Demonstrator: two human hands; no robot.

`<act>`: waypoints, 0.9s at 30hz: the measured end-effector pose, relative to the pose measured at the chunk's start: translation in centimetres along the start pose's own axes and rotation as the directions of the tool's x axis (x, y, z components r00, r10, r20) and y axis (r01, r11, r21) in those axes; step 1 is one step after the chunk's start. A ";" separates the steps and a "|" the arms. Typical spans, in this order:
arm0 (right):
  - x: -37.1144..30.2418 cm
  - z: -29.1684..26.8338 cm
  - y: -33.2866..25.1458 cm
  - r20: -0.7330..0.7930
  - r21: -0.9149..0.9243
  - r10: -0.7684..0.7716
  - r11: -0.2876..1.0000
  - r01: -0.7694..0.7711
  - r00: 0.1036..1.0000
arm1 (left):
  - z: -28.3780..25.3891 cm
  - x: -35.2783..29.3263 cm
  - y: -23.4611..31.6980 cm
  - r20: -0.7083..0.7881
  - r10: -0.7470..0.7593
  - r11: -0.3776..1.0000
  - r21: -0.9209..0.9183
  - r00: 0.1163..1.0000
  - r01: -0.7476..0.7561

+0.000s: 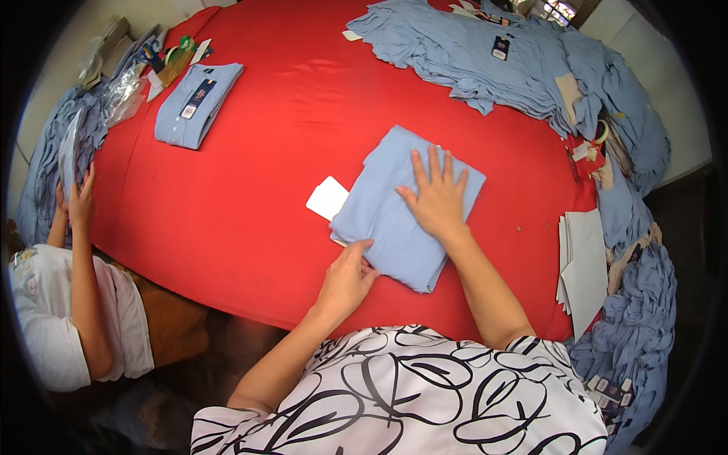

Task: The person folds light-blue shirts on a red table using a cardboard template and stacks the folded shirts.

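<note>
A folded light-blue shirt (379, 205) lies in front of me on the red tablecloth, its plain side up. My right hand (438, 189) rests flat on its upper right part with the fingers spread. At the near left corner, my left hand (347, 277) pinches the shirt's edge between thumb and fingers. A white card (328, 199) sticks out from under the shirt's left side.
Another folded shirt (199, 106) with a dark tag lies at the far left. Unfolded blue shirts (470, 61) cover the far right. White sheets (584, 262) sit at the right edge, near a tape roll (601, 132). At left, a co-worker's hands (78, 201) hold a packed shirt.
</note>
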State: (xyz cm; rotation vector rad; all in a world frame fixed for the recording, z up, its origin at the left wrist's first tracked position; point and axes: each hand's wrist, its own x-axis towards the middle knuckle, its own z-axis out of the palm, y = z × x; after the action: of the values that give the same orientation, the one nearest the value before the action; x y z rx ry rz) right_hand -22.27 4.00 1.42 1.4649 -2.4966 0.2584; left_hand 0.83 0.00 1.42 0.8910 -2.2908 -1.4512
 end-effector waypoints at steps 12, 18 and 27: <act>-10.5 -7.4 3.5 0.345 0.551 0.403 0.644 -0.530 0.848 | -4.9 4.2 1.2 -0.017 -0.225 0.964 0.138 0.974 0.226; -15.6 -6.2 1.1 0.525 0.650 0.360 0.416 -0.636 0.771 | -3.4 3.7 -1.0 0.075 -0.298 0.944 -0.129 0.952 0.305; -16.5 -6.0 1.0 0.127 0.591 0.340 0.728 -0.346 0.932 | -3.3 2.1 -0.7 0.024 -0.213 0.959 -0.187 0.977 0.214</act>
State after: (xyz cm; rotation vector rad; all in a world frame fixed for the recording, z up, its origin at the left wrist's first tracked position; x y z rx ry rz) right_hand -14.75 19.83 2.40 1.1389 -2.8243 1.2293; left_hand 1.23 -3.94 2.13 1.1044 -2.0665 -1.7269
